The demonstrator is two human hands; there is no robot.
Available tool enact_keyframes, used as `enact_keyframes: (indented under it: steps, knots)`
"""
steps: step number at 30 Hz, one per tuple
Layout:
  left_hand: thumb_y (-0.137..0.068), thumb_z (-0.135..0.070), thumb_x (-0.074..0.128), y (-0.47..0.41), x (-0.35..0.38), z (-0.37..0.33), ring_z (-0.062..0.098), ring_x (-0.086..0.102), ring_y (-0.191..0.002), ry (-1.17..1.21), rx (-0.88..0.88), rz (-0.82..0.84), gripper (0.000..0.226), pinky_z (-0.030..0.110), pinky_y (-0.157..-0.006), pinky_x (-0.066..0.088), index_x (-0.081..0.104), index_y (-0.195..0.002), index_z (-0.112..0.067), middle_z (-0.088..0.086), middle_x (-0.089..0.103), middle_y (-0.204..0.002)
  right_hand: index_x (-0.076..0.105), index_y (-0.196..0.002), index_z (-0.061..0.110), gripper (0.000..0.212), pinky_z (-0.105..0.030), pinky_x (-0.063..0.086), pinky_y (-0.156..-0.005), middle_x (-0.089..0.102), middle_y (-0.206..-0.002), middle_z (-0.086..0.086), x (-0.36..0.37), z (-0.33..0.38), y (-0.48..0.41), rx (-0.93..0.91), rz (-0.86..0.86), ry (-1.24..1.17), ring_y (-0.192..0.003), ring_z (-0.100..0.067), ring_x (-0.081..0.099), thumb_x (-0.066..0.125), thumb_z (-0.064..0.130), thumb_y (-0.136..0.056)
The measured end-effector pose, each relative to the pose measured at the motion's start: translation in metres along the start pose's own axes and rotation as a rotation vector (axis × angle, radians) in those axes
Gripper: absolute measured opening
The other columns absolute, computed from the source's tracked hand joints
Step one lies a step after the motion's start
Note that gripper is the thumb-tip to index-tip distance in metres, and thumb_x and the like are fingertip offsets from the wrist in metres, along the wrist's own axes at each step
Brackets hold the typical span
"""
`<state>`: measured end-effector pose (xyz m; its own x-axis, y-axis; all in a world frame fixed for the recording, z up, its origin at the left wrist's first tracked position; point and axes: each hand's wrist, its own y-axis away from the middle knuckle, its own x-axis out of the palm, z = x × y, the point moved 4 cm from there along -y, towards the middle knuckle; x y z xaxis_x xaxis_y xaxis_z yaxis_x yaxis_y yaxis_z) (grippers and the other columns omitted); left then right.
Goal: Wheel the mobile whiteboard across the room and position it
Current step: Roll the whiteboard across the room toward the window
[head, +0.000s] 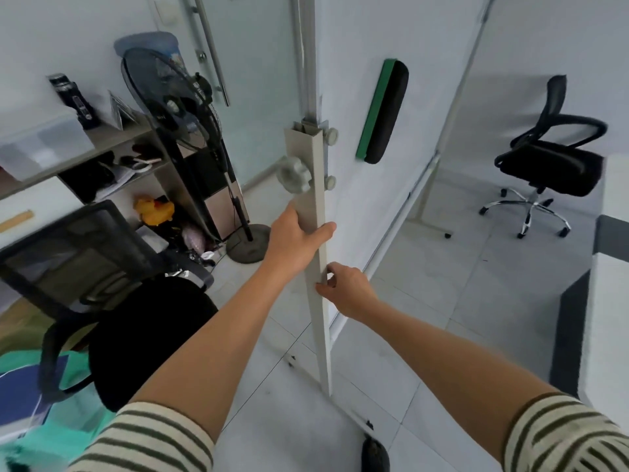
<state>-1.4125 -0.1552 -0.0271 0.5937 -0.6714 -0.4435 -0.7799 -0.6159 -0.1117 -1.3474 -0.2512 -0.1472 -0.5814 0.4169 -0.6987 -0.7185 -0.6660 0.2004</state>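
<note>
White floor tiles (442,274) run through a small office with a frosted glass door (258,80) at the back. At the middle of the view stands the whiteboard (391,35), seen almost edge-on, its white face turned to the right and its near side carried by a grey upright post (315,206) that reaches down to the floor. A round knob (293,173) sticks out of the post on the left, with two smaller knobs on its right edge. A black and green eraser (383,112) clings to the board's face.

Both hands are closed around the post. The left hand (296,238) grips it just below the round knob, thumb on the board side. The right hand (343,289) holds it a little lower, from the right, fingers curled round the post's edge. Both forearms come out of striped sleeves (146,437).

Left of the board stand a black fan (177,97) on a round base, a shelf unit (112,155) holding loose things, a yellow toy duck (153,209) on the floor, and a black mesh office chair (85,267) close to the person. Another black office chair (551,158) on a chrome wheeled base stands well apart on the right, beyond the board.
</note>
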Motion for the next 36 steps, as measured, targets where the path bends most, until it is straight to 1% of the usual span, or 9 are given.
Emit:
enact_keyframes:
  steps: [3, 6, 11, 16, 22, 26, 29, 33, 36]
  knots:
    - [-0.079, -0.028, 0.074, 0.039, -0.009, 0.002, -0.003, 0.056, -0.074, 0.005, 0.009, 0.008, 0.034, 0.01, -0.059, 0.042, 0.051, -0.102, -0.018, -0.02, 0.056, -0.083, 0.059, -0.091, 0.011, 0.024, -0.036, 0.047, -0.065, 0.066, -0.082, -0.007, 0.017, 0.003, 0.039, 0.015, -0.017, 0.008, -0.083, -0.031, 0.061, 0.059, 0.034, -0.088]
    - [-0.08, -0.027, 0.073, 0.081, -0.024, 0.005, -0.005, 0.056, -0.074, 0.011, 0.011, -0.017, 0.032, 0.009, -0.058, 0.042, 0.05, -0.101, -0.019, -0.02, 0.056, -0.082, 0.054, -0.095, 0.013, 0.026, -0.035, 0.046, -0.063, 0.069, -0.088, -0.01, 0.038, 0.012, 0.079, -0.005, -0.03, 0.056, -0.083, -0.032, 0.061, 0.057, 0.038, -0.089]
    - [-0.079, -0.026, 0.073, 0.158, -0.056, 0.012, -0.003, 0.059, -0.08, 0.024, -0.01, -0.069, 0.037, 0.009, -0.063, 0.043, 0.052, -0.108, -0.017, -0.016, 0.06, -0.089, 0.048, -0.122, 0.015, 0.046, -0.045, 0.055, -0.078, 0.067, -0.101, -0.009, 0.071, 0.03, 0.141, -0.032, 0.054, 0.076, -0.092, -0.03, 0.062, 0.06, 0.041, -0.086]
    - [-0.081, -0.025, 0.073, 0.238, -0.084, 0.018, -0.006, 0.056, -0.078, 0.025, -0.073, -0.163, 0.038, 0.01, -0.064, 0.044, 0.051, -0.111, -0.018, -0.021, 0.056, -0.085, 0.052, -0.108, 0.013, 0.041, -0.042, 0.056, -0.074, 0.067, -0.097, -0.008, 0.1, 0.05, 0.205, -0.114, 0.157, 0.129, -0.086, -0.027, 0.062, 0.065, 0.04, -0.081]
    - [-0.081, -0.03, 0.071, 0.332, -0.106, 0.024, 0.018, 0.06, -0.096, -0.005, -0.215, -0.312, 0.048, 0.027, -0.078, 0.049, 0.049, -0.119, -0.012, -0.003, 0.057, -0.096, 0.056, -0.105, 0.01, 0.039, -0.043, 0.058, -0.072, 0.067, -0.095, -0.008, 0.133, 0.065, 0.287, -0.207, 0.248, 0.084, -0.083, -0.028, 0.064, 0.068, 0.035, -0.077]
    - [-0.08, -0.024, 0.071, 0.397, -0.122, 0.024, 0.021, 0.061, -0.101, 0.007, -0.272, -0.408, 0.042, 0.033, -0.086, 0.052, 0.05, -0.115, -0.015, -0.001, 0.06, -0.1, 0.054, -0.114, 0.012, 0.045, -0.037, 0.053, -0.07, 0.065, -0.096, -0.005, 0.155, 0.073, 0.343, -0.245, 0.303, 0.044, -0.087, -0.026, 0.061, 0.069, 0.033, -0.077]
    - [-0.08, -0.022, 0.071, 0.446, -0.135, 0.023, 0.024, 0.06, -0.1, -0.011, -0.315, -0.455, 0.037, 0.036, -0.086, 0.053, 0.048, -0.109, -0.018, 0.004, 0.06, -0.102, 0.053, -0.12, 0.013, 0.049, -0.032, 0.046, -0.063, 0.059, -0.083, 0.001, 0.173, 0.078, 0.388, -0.283, 0.314, 0.026, -0.084, -0.026, 0.059, 0.068, 0.032, -0.077]
    - [-0.08, -0.018, 0.069, 0.514, -0.151, 0.021, 0.024, 0.061, -0.095, 0.018, -0.357, -0.541, 0.035, 0.035, -0.082, 0.053, 0.051, -0.11, -0.014, 0.007, 0.061, -0.1, 0.053, -0.113, 0.012, 0.048, -0.029, 0.039, -0.059, 0.056, -0.082, 0.001, 0.199, 0.086, 0.444, -0.322, 0.356, 0.041, -0.08, -0.026, 0.054, 0.07, 0.033, -0.072]
    - [-0.081, -0.017, 0.068, 0.564, -0.162, 0.021, 0.025, 0.061, -0.1, 0.028, -0.385, -0.58, 0.034, 0.036, -0.086, 0.054, 0.051, -0.11, -0.012, 0.013, 0.063, -0.108, 0.052, -0.104, 0.014, 0.043, -0.028, 0.036, -0.053, 0.056, -0.082, 0.001, 0.217, 0.091, 0.488, -0.351, 0.395, 0.043, -0.077, -0.025, 0.054, 0.071, 0.033, -0.071]
